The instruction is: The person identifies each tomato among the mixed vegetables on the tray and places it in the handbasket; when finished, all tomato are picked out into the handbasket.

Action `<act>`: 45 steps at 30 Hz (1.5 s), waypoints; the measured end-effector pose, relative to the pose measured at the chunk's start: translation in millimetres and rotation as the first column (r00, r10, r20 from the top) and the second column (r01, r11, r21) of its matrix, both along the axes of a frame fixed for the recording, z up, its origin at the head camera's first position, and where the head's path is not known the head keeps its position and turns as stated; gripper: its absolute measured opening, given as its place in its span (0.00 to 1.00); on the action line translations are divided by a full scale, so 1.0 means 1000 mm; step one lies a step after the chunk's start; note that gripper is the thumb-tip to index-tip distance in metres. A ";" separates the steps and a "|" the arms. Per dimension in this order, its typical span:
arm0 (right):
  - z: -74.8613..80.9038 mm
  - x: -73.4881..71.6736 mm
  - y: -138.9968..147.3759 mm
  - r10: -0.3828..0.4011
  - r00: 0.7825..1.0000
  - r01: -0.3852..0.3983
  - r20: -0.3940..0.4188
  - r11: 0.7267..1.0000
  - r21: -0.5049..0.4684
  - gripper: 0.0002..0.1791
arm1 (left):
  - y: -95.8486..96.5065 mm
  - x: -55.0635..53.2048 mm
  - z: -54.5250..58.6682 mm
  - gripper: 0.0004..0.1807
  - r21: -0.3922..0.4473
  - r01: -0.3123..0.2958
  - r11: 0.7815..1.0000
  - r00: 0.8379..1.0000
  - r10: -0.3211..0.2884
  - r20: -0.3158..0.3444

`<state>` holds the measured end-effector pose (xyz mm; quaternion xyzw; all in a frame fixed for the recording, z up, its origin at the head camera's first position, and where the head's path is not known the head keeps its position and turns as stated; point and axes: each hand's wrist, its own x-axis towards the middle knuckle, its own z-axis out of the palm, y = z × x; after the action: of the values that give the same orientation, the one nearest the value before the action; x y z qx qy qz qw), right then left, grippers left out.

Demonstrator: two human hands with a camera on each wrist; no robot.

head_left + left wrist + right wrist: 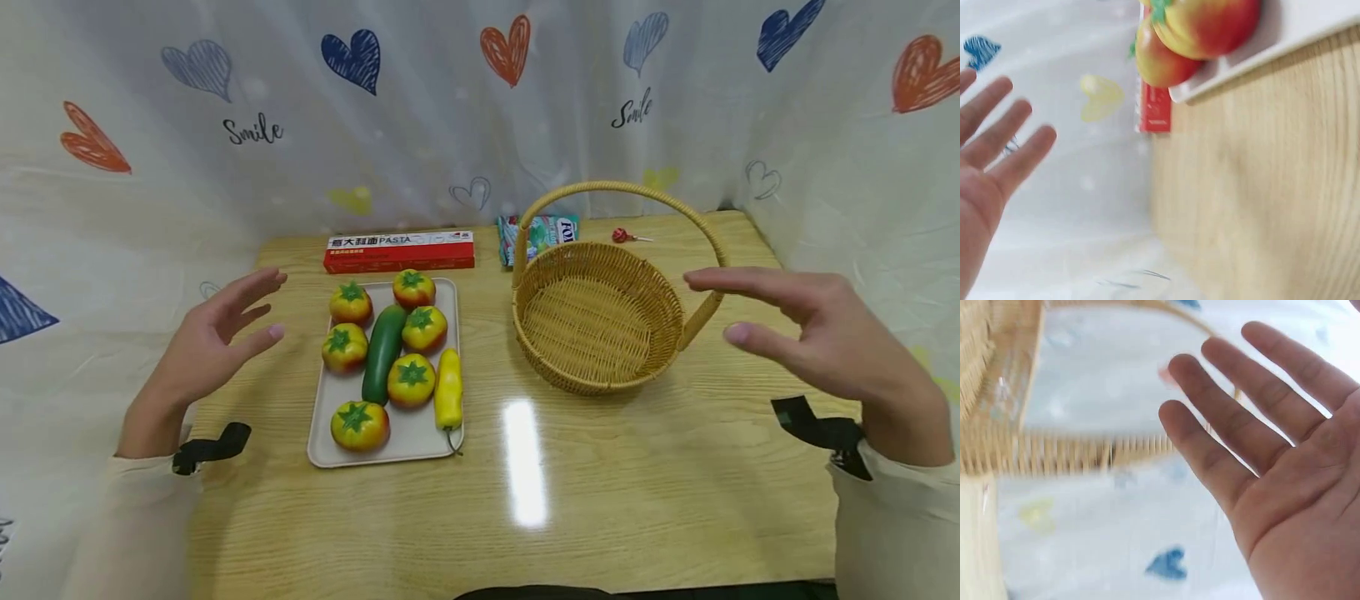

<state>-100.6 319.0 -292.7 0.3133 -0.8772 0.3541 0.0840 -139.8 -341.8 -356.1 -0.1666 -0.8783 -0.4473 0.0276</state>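
Observation:
My left hand [213, 342] hovers to the left of a pale tray [324, 442], fingers extended and holding nothing. On the tray lie several yellow-red tomatoes [360, 426] with green leafy tops, a dark green cucumber [384, 354] and a long yellow pepper [448, 389], whose stem hangs over the rim. My right hand [840, 333], its fingers straight and spread in the right wrist view, is raised by the right side of a wicker basket [592, 383]. Its index fingertip overlaps the upright basket handle [618, 187] in the head view. The woven floor of the basket shows.
Behind the tray stands a red and white pasta box [399, 252]. A teal candy bag [551, 232] lies partly behind the basket handle, and a red lollipop [621, 236] lies behind the basket. A curtain with hearts [420, 125] encloses the wooden table [645, 500] at back and sides.

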 end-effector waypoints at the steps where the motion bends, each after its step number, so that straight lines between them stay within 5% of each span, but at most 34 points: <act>1: -0.002 -0.002 0.007 0.001 1.000 0.001 0.021 0.996 -0.085 0.30 | -0.004 -0.001 -0.003 0.42 0.048 0.019 0.999 1.000 -0.019 -0.006; 3: -0.009 -0.010 0.020 0.021 0.999 -0.006 0.050 0.961 -0.277 0.23 | -0.010 -0.004 -0.009 0.41 0.137 0.046 0.989 0.999 -0.046 -0.006; 4: -0.014 -0.015 0.025 0.047 0.997 -0.023 0.053 0.921 -0.390 0.20 | -0.013 -0.006 -0.013 0.40 0.186 0.053 0.981 0.998 -0.055 0.004; 7: -0.034 -0.034 0.034 0.151 0.988 -0.105 0.008 0.719 -0.687 0.15 | -0.017 -0.016 -0.024 0.36 0.278 0.060 0.959 0.997 -0.074 0.039; 10: -0.056 -0.053 0.035 0.245 0.969 -0.151 -0.025 0.510 -0.847 0.15 | -0.016 -0.028 -0.036 0.35 0.350 0.059 0.935 0.992 -0.093 0.080; 12: -0.071 -0.063 0.034 0.264 0.964 -0.120 0.001 0.441 -0.890 0.15 | -0.014 -0.035 -0.043 0.34 0.379 0.053 0.924 0.990 -0.099 0.103; 15: -0.088 -0.071 0.032 0.234 0.971 -0.055 0.050 0.421 -0.905 0.16 | -0.009 -0.045 -0.051 0.34 0.385 0.035 0.922 0.987 -0.092 0.131; 18: -0.094 -0.071 0.027 0.180 0.982 -0.029 0.051 0.416 -0.909 0.15 | -0.002 -0.052 -0.054 0.34 0.316 0.009 0.949 0.987 -0.060 0.150; 23: -0.071 -0.061 0.010 0.137 0.989 -0.103 -0.056 0.369 -0.924 0.14 | 0.003 -0.059 -0.054 0.34 0.219 -0.016 0.976 0.987 -0.020 0.162; 28: -0.037 -0.040 -0.009 0.084 0.988 -0.149 -0.126 0.391 -0.908 0.15 | 0.007 -0.065 -0.055 0.34 0.210 -0.021 0.977 0.983 -0.018 0.185; 33: -0.017 -0.024 -0.029 0.157 0.971 -0.232 -0.180 0.443 -0.866 0.15 | 0.008 -0.070 -0.059 0.35 0.205 -0.037 0.978 0.978 -0.007 0.210; 40: -0.021 -0.027 -0.063 0.271 0.949 -0.300 -0.159 0.634 -0.713 0.15 | 0.001 -0.070 -0.069 0.38 -0.033 -0.057 0.998 0.950 0.064 0.307; 45: -0.034 -0.041 -0.097 0.304 0.952 -0.273 -0.031 0.801 -0.534 0.18 | 0.006 -0.067 -0.069 0.42 -0.286 -0.011 0.958 0.934 0.112 0.339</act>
<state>-141.7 222.4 -326.9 0.3972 -0.6887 0.6001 0.0879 -206.8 -336.0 -425.2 -0.0582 -0.9280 -0.3405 -0.1397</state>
